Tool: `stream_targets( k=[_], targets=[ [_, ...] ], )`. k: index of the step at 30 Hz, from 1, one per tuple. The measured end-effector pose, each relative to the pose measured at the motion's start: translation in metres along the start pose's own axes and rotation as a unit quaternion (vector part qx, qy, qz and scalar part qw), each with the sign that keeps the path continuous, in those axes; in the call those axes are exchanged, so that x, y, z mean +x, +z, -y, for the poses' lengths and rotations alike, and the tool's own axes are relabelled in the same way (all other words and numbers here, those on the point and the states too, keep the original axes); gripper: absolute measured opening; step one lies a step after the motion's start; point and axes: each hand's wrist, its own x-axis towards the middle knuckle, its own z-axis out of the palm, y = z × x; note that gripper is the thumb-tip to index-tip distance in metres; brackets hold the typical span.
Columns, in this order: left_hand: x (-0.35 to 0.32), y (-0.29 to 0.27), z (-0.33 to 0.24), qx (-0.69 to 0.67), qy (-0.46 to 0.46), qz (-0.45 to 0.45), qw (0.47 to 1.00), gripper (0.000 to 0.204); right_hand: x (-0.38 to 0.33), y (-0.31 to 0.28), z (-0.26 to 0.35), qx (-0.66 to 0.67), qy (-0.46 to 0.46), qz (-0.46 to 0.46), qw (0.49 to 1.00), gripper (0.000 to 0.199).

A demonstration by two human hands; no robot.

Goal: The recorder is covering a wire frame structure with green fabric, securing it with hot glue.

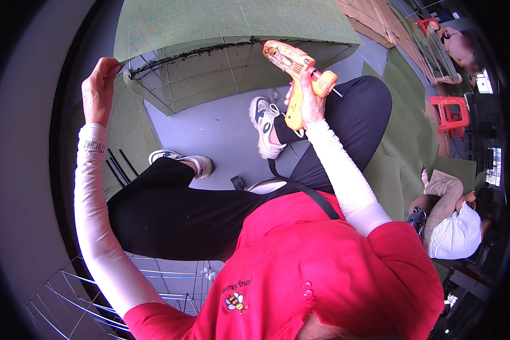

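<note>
My right hand point(309, 102) grips an orange hot glue gun point(293, 62) by its handle, its stained front end pointing up and left. The glue gun's tip is close to a dark, ragged line along the edge of a wire frame point(229, 65). Over that frame lies a green mesh sheet point(232, 22). At the sheet's left corner my left hand point(100, 85) is closed, with fingertips pinching the sheet's edge. Below the sheet, the frame's thin wires and another green panel show.
Behind my left arm stands a wire rack point(124, 289). Dark rods point(119, 167) lie on the grey floor point(204, 119). On the right are a red plastic stool point(450, 115), green sheeting point(396, 141) and a seated person in white point(456, 232). Another person point(459, 48) sits farther off.
</note>
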Motion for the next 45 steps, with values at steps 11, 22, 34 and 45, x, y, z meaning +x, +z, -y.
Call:
stream_targets(
  k=[11,22,34,45],
  targets=[
    [-0.003,0.002,0.003,-0.010,-0.012,0.016,1.000,0.011,0.005,-0.049,0.045,-0.010,0.038,0.109,0.993,0.079],
    [-0.009,0.016,-0.010,0.015,-0.049,0.045,0.998,0.003,0.204,-0.240,0.111,0.086,-0.106,-0.172,0.975,0.073],
    [-0.011,0.015,-0.032,0.093,-0.001,0.052,0.994,0.011,0.049,-0.373,-0.211,0.124,0.202,-0.395,0.888,0.085],
    [-0.013,0.005,-0.030,0.119,0.098,-0.038,0.987,0.015,0.098,-0.077,-0.002,-0.098,0.226,0.250,0.936,0.047]
  ],
)
